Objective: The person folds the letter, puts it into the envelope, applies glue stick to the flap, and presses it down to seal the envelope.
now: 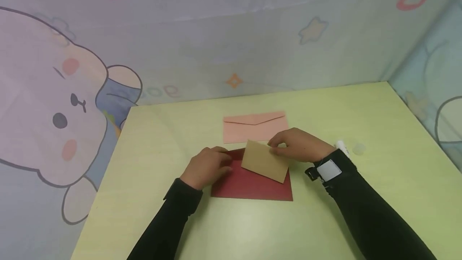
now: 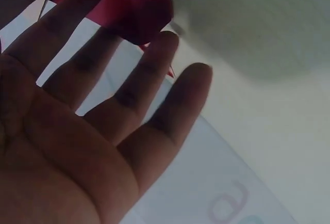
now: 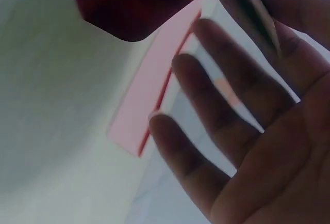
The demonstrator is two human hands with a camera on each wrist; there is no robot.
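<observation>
1. A pale green surface (image 1: 361,196) sits inside cartoon-printed fabric walls, with a pink envelope (image 1: 255,128) at the far side.
2. The left hand (image 1: 205,167) rests flat, fingers straight, on the dark red envelope (image 1: 252,185); best to keep it pinned there.
3. The right hand (image 1: 299,144) pinches the tan card (image 1: 265,161), tilted over the red envelope; lower it squarely.

No legible text anywhere.

Small envelope (image 1: 265,161) atop large envelope (image 1: 252,181); third envelope (image 1: 255,126) behind.
</observation>
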